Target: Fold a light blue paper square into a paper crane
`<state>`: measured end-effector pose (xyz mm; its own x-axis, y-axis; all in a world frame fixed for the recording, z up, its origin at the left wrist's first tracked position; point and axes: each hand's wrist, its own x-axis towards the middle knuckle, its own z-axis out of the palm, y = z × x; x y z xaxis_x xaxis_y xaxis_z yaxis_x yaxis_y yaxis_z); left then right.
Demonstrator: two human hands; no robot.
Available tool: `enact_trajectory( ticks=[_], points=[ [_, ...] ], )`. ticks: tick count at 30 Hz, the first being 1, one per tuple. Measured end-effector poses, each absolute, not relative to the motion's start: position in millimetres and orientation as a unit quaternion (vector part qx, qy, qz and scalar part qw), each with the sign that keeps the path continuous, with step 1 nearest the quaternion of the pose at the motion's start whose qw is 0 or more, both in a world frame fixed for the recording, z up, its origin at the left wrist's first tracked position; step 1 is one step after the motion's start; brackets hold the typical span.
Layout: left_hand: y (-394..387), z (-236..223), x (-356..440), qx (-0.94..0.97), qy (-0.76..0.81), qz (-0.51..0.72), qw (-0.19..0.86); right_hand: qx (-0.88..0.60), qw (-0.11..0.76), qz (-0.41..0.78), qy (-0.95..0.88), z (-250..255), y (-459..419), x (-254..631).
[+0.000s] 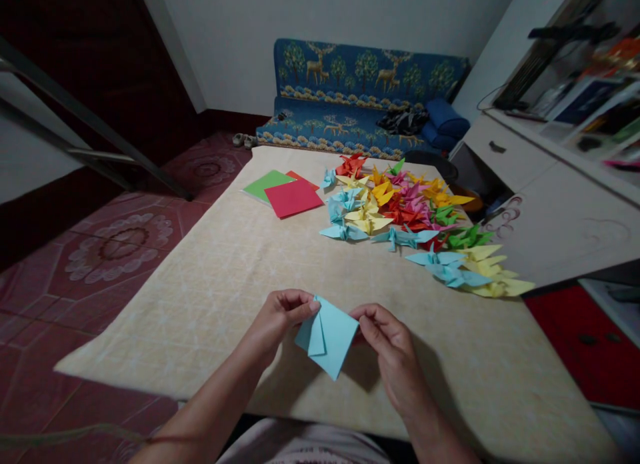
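Note:
A light blue sheet of origami paper (336,334), partly folded, is held just above the near part of the table. One narrow flap lies folded over on its left side. My left hand (287,314) pinches the upper left corner between thumb and fingers. At the right corner, my right hand (385,334) grips the paper between thumb and curled fingers. Beyond the hands, many folded paper cranes (395,207) in blue, yellow, red, pink, orange and green cover the far right of the table. Flat square sheets, a red one (294,197) and a green one (267,184), lie at the far left.
The table (200,304) wears a cream patterned cloth. Behind it stands a blue sofa (345,117) with deer prints. A white cabinet (570,217) borders the right side, with cluttered shelves. Metal ladder legs (100,134) stand on the red tiled floor (115,244) at left.

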<state>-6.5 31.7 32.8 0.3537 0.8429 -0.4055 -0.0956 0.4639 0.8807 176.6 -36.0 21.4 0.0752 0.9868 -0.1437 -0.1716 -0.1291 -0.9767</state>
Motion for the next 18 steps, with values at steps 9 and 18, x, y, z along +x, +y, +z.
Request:
enact_trajectory(
  ticks=[9,18],
  points=[
    [45,37,-13,0.534,0.435,0.21,0.694,-0.547,0.445,0.414,-0.576,19,-31,180],
    [77,39,8,0.781,0.286,0.082,0.55,-0.46,0.356,0.185,-0.792,15,-20,187]
  ],
)
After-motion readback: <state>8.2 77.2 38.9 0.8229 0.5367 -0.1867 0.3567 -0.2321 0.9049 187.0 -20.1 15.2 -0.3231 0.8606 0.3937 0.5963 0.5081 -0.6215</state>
